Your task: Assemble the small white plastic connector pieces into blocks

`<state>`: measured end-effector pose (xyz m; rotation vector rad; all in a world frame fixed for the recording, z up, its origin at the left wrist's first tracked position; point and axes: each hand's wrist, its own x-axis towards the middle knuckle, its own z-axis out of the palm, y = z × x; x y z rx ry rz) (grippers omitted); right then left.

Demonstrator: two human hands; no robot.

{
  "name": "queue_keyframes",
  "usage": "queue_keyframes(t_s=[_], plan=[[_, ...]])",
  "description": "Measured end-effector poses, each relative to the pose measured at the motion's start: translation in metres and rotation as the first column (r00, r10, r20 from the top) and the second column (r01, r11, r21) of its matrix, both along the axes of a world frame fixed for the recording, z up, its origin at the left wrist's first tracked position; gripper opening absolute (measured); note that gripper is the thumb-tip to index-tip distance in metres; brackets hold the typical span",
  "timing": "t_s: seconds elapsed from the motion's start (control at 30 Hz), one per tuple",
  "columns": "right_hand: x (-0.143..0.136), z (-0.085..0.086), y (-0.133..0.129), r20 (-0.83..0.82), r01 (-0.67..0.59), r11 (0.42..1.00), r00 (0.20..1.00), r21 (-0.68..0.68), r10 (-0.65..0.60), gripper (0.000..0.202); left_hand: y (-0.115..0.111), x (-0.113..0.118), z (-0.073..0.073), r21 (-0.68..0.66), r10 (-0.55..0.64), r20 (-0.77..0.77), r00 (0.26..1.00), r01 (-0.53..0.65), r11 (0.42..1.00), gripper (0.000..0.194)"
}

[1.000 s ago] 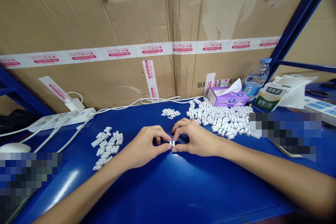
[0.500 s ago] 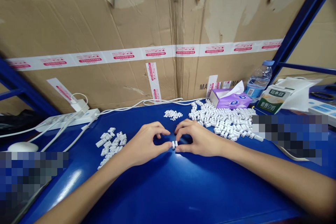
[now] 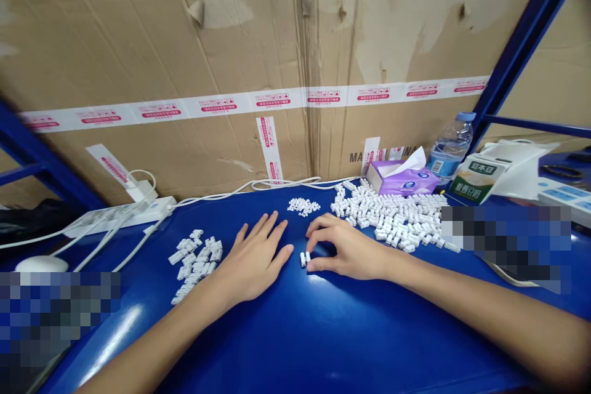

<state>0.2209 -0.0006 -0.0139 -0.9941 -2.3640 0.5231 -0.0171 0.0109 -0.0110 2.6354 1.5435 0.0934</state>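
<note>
A small white plastic connector with two rounded bars stands on the blue tabletop. My right hand pinches its right side between thumb and forefinger. To the left, my left hand lies palm down with its fingers spread, touching no connector. Beside my left wrist is a loose group of white connectors. A small heap of tiny white pieces sits just beyond my hands. Past my right hand spreads a large pile of similar white connectors.
Behind the large pile stand a purple tissue pack, a water bottle and a carton. A white power strip with cables lies at the back left. Cardboard walls the far edge, between blue metal posts.
My left hand has let go of the connector, moved left and spread flat on the tabletop. My right hand keeps its pinch on the connector. The view has shifted slightly.
</note>
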Motion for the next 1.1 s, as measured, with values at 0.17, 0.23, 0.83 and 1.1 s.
queue_keyframes(t_s=[0.17, 0.23, 0.83, 1.1], plan=[[0.003, -0.004, 0.002, 0.016, 0.009, 1.0, 1.0, -0.022, -0.008, 0.041, -0.003, 0.004, -0.004, -0.044, 0.004, -0.012, 1.0, -0.005, 0.999, 0.068], [0.004, -0.003, 0.001, 0.082, 0.042, 0.999, 0.996, -0.02, -0.04, 0.057, -0.003, 0.004, -0.005, -0.047, 0.005, -0.01, 1.0, -0.005, 0.999, 0.068], [-0.003, -0.001, -0.012, 0.41, 0.137, 0.988, 0.907, -0.069, -0.097, 0.093, -0.003, 0.004, -0.006, -0.069, 0.021, -0.055, 0.998, -0.025, 0.997, 0.07], [-0.002, -0.001, -0.011, 0.416, 0.131, 0.989, 0.905, -0.071, -0.09, 0.093, -0.003, 0.003, -0.008, -0.043, 0.013, -0.039, 0.999, -0.015, 0.999, 0.069]])
